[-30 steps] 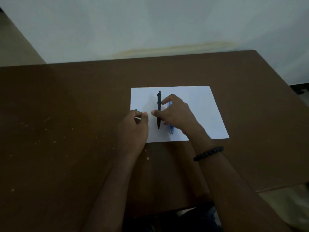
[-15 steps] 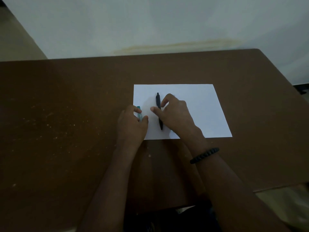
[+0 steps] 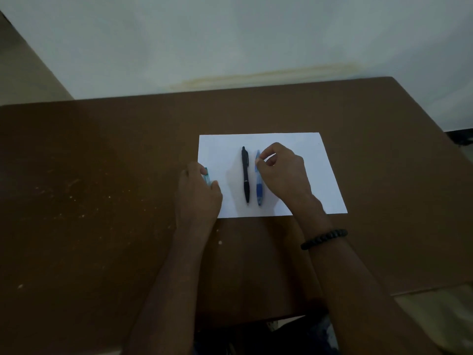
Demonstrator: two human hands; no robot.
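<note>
A white sheet of paper (image 3: 302, 172) lies on the brown table (image 3: 102, 175). A black pen (image 3: 245, 172) lies on it lengthwise, tip toward me. Just to its right a blue pen (image 3: 259, 185) lies parallel to it. My right hand (image 3: 281, 172) has thumb and forefinger pinching the far end of the blue pen. My left hand (image 3: 198, 193) rests at the sheet's left edge and holds a teal pen (image 3: 207, 178), mostly hidden under the fingers.
A pale wall (image 3: 230, 42) rises behind the table's far edge. I wear a black bead bracelet (image 3: 323, 238) on my right wrist. Pale specks dot the left half of the table. The table's near edge lies close to my body.
My right hand has come off the black pen and shifted right, uncovering the blue pen and pinching its far end. My left hand stays at the sheet's left edge with the teal pen.
</note>
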